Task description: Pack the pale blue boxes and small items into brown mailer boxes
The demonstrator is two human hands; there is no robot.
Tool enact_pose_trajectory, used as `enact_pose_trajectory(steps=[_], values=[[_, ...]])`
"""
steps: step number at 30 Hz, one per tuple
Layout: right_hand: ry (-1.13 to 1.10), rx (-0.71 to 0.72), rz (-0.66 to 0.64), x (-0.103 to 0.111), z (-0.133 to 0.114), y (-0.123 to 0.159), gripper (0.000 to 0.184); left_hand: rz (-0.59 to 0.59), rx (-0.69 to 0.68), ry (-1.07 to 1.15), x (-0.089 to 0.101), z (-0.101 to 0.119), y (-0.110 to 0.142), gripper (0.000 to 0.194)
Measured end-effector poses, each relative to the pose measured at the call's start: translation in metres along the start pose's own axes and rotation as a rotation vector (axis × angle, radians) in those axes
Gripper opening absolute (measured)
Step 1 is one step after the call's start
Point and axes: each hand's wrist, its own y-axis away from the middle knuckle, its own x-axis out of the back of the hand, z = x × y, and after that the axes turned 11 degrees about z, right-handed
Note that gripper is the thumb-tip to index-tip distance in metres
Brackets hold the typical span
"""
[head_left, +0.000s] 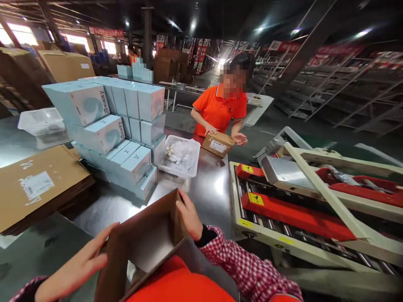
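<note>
Cardboard box [118, 256] is gripped at its rim by the right hand [190, 218], while the left hand [78, 260] is spread flatly alongside; tipping could be caused by one-sided support.

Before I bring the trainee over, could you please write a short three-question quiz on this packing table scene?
1. True or false: the camera wearer's right hand is resting on a red conveyor rail.
2. Which stands between the stacked pale blue boxes and the closed carton that the co-worker touches? A) a computer screen B) a white basket C) a tape dispenser
3. Fill in: the wearer's right sleeve has a red-and-white ____ pattern.

Key: 1. False; it is at the edge of the open brown carton. 2. B. 3. checked.
</note>
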Motion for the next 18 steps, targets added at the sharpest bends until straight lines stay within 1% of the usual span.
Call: enact_pose_trajectory(steps=[1,2,3,5,6,7,8,9,11,12,13,14,15,16,18], values=[[0.044,0.114,-0.002,0.003,0.001,0.006,0.058,0.044,-0.081,-0.113,-0.006,0.001,0.008,0.060],[0.066,0.251,-0.042,0.008,-0.001,0.010,0.053,0.089,-0.155,-0.227,-0.013,0.004,0.012,0.066],[0.069,0.400,-0.128,0.012,-0.005,0.011,0.047,0.127,-0.229,-0.326,-0.021,0.009,0.015,0.071],[0.080,0.654,-0.394,0.016,-0.017,0.007,0.037,0.204,-0.405,-0.436,-0.041,0.023,0.010,0.073],[0.109,0.728,-0.527,0.013,-0.023,0.002,0.035,0.198,-0.501,-0.455,-0.051,0.030,0.005,0.072],[0.150,0.767,-0.640,0.007,-0.028,-0.002,0.033,0.178,-0.594,-0.462,-0.062,0.035,-0.001,0.071],[0.194,0.775,-0.736,-0.004,-0.029,-0.006,0.032,0.166,-0.678,-0.463,-0.072,0.038,-0.008,0.070],[0.225,0.764,-0.830,-0.016,-0.027,-0.007,0.030,0.162,-0.744,-0.463,-0.081,0.039,-0.015,0.069],[0.250,0.687,-1.052,-0.040,-0.013,-0.005,0.025,0.186,-0.840,-0.461,-0.097,0.035,-0.025,0.066],[0.238,0.604,-1.164,-0.048,-0.003,-0.004,0.022,0.207,-0.879,-0.457,-0.101,0.031,-0.027,0.062],[0.214,0.496,-1.246,-0.052,0.006,-0.005,0.022,0.225,-0.914,-0.454,-0.105,0.028,-0.029,0.056],[0.184,0.386,-1.293,-0.049,0.012,-0.009,0.025,0.217,-0.946,-0.451,-0.107,0.025,-0.030,0.050],[0.153,0.295,-1.313,-0.042,0.014,-0.018,0.032,0.171,-0.972,-0.448,-0.108,0.024,-0.029,0.045],[0.116,0.228,-1.292,-0.030,0.012,-0.031,0.039,0.092,-0.988,-0.444,-0.109,0.024,-0.029,0.044],[0.034,0.161,-1.134,-0.007,-0.006,-0.069,0.050,-0.109,-0.989,-0.441,-0.113,0.029,-0.030,0.049]])
